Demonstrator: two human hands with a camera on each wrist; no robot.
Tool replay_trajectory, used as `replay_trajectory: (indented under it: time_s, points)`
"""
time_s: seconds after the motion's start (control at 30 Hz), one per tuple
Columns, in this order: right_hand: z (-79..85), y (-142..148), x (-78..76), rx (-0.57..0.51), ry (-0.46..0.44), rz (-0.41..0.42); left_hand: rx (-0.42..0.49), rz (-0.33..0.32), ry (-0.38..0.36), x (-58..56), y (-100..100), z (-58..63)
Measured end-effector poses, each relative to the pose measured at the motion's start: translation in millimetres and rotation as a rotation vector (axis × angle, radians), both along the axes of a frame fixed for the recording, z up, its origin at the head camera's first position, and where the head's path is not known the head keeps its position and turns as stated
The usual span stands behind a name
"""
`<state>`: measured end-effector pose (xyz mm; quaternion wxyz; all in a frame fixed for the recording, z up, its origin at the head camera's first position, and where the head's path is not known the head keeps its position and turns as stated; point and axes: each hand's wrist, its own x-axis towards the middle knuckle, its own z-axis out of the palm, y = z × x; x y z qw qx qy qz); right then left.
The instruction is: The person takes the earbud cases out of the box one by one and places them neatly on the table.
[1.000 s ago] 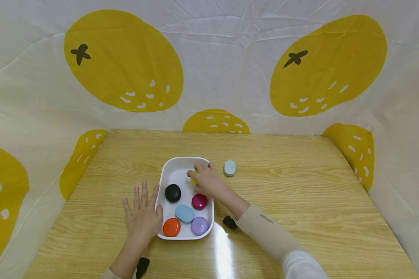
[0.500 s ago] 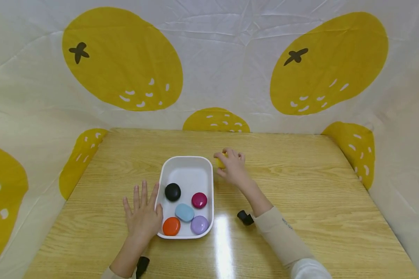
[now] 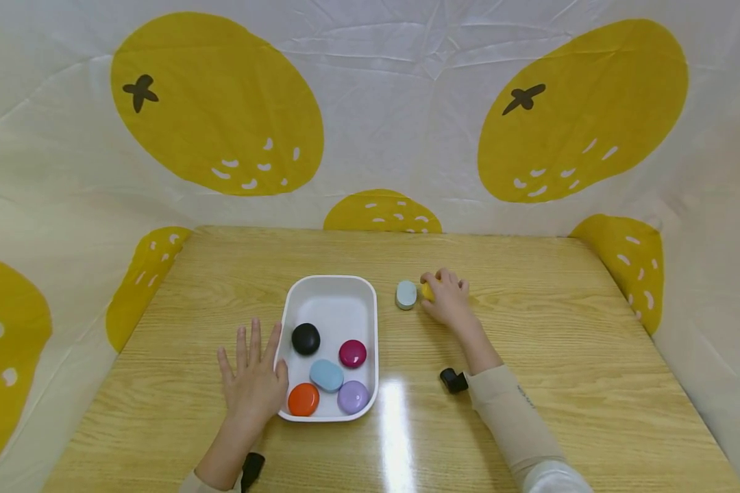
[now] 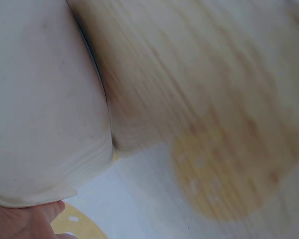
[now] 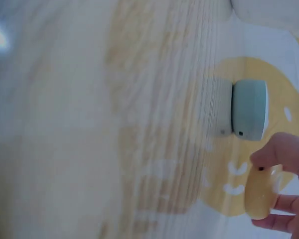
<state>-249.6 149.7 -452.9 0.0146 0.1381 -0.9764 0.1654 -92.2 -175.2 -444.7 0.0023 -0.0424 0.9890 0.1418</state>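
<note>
A person's right hand point(image 3: 453, 305) pinches a small yellow rounded piece point(image 5: 258, 196) between thumb and fingers, close over the table right of the tray. In the head view the hand covers most of that piece. Just left of it stands a pale green oval piece point(image 3: 406, 293) with a flat top. The left hand point(image 3: 253, 390) lies with fingers spread at the left rim of a white tray point(image 3: 329, 279). Inside the tray are a black point(image 3: 305, 339), a crimson point(image 3: 353, 353), a light blue point(image 3: 327, 375), an orange point(image 3: 303, 399) and a lilac piece point(image 3: 353, 397), all smooth and rounded.
The wooden table point(image 3: 530, 287) ends at a white cloth point(image 3: 401, 123) printed with large yellow fruit, which hangs behind and at both sides. A black wrist-worn device point(image 3: 453, 381) sits by the right cuff, another point(image 3: 252, 470) by the left.
The right hand has lifted the yellow piece out of the tray and carried it right, past the pale green piece. The left hand and the tray have stayed put.
</note>
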Motion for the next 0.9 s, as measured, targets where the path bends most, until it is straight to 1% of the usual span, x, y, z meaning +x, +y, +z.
replay_trajectory:
  time_s: [0.23, 0.4, 0.53, 0.73, 0.9]
  points:
    - [-2.6, 4.6, -1.7, 0.078, -0.127, -0.002, -0.012, 0.002, 0.014, -0.2, -0.4, -0.6]
    - [-3.7, 5.7, -2.8, 0.093, -0.182, -0.011, -0.017, 0.001, 0.011, -0.6, -0.1, -0.9]
    - [-5.6, 6.4, -3.5, 0.084, -0.21, -0.014, -0.013, 0.001, -0.001, -0.4, 0.0, -0.2]
    - [-7.0, 7.0, -3.8, 0.085, -0.214, -0.016, -0.009, 0.004, -0.002, -0.4, 0.2, 0.3]
    - [-4.7, 6.7, -3.1, 0.095, -0.228, -0.016, -0.012, 0.005, 0.005, -0.3, 0.1, -0.3]
